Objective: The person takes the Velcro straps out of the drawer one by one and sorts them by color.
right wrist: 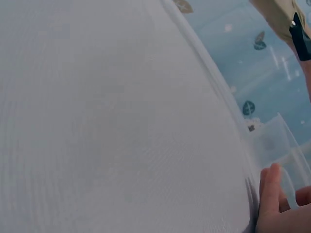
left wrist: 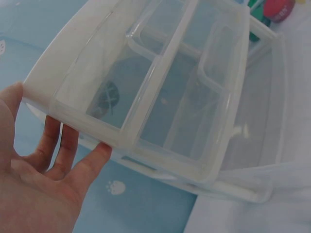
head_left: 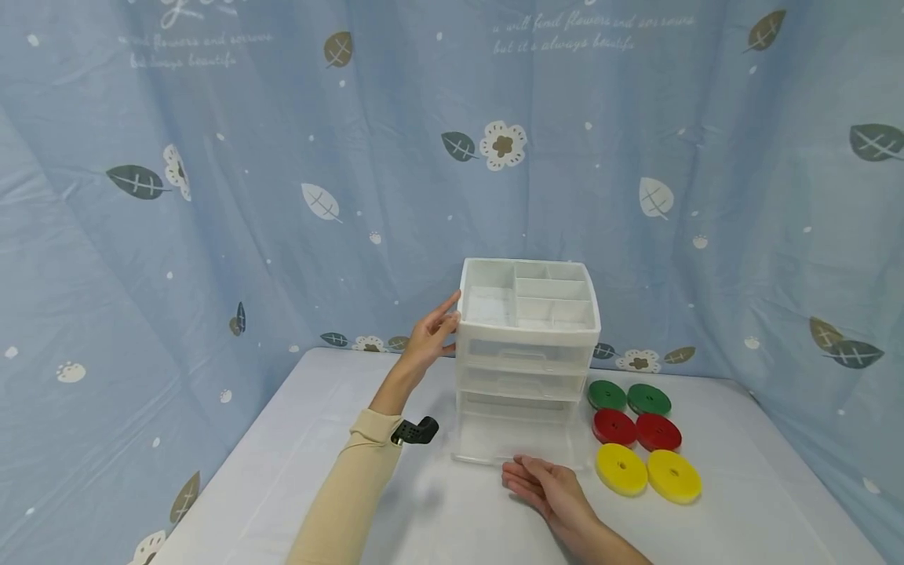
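Observation:
A white plastic drawer unit point(head_left: 526, 337) stands on the table, with a divided tray on top. Its clear bottom drawer point(head_left: 487, 441) is pulled out toward me, and no contents show inside it. The two upper drawers point(left wrist: 194, 107) are closed. My left hand point(head_left: 432, 333) rests against the unit's left side near the top, fingers extended along the side and thumb at the upper corner. At the bottom drawer's front edge, my right hand point(head_left: 554, 494) pinches the front wall between thumb and fingers.
Right of the unit lie pairs of round discs: green point(head_left: 606, 395), red point(head_left: 614, 428) and yellow point(head_left: 621, 469). A white cloth covers the table point(head_left: 282, 486). Behind and at the sides hangs a blue patterned curtain point(head_left: 395, 196).

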`<state>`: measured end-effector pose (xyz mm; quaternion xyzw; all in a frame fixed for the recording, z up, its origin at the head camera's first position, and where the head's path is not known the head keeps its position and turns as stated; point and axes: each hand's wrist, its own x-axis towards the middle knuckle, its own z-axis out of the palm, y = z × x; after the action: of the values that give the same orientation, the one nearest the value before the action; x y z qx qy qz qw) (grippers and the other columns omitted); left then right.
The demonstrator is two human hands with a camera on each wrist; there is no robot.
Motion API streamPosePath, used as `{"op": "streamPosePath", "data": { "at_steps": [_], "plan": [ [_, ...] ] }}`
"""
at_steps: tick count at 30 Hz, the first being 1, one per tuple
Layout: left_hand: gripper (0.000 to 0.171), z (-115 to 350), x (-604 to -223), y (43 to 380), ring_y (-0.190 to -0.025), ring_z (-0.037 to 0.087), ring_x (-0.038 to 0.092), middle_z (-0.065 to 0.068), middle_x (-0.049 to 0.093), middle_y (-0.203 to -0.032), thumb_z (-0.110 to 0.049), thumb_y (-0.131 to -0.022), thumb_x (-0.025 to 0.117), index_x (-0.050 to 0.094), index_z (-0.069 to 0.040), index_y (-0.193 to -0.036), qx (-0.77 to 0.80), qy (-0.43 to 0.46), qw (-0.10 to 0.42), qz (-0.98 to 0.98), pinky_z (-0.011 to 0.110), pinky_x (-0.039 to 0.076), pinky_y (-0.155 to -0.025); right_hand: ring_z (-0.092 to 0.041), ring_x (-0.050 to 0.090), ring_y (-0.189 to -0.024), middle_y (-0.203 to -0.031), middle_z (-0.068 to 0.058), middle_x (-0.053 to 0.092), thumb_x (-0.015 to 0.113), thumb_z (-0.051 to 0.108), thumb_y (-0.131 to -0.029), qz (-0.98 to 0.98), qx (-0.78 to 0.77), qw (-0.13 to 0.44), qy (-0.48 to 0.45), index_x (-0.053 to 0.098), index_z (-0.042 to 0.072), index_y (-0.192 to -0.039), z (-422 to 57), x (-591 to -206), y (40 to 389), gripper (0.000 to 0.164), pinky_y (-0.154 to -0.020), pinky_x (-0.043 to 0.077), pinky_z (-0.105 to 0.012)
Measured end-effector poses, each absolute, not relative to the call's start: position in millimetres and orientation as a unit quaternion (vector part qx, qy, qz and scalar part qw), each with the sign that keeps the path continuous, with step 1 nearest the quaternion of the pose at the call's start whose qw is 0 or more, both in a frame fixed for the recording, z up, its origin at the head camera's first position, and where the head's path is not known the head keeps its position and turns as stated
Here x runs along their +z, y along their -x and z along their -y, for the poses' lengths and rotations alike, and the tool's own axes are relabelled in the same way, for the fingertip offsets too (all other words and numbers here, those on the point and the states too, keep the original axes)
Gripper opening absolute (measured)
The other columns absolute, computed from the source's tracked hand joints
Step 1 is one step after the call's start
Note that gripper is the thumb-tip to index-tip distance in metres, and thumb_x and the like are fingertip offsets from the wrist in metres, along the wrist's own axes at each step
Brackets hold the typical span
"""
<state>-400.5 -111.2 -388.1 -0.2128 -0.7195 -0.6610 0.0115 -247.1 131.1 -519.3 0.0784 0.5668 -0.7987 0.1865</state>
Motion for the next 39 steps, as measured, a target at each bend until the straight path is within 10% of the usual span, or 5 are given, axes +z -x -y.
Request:
{"op": "streamPosePath", "data": {
  "at_steps": [39],
  "plan": [
    [0.049, 111.7, -390.8, 400.4, -0.125, 0.025, 0.055, 0.01, 0.057, -0.134, -0.038, -0.103, 0.051, 0.039, -0.041, -0.149, -0.651, 0.23, 0.032, 0.723, 0.055, 0.05, -0.103, -0.022, 0.065, -0.118, -0.14, -0.023, 0.055, 0.029, 0.02, -0.11, -0.488, -0.86, 0.143, -0.042, 0.026, -0.012, -0.147, -112.0, -515.1, 277.9, 0.05, -0.104, 0.051, -0.032]
  ]
}}
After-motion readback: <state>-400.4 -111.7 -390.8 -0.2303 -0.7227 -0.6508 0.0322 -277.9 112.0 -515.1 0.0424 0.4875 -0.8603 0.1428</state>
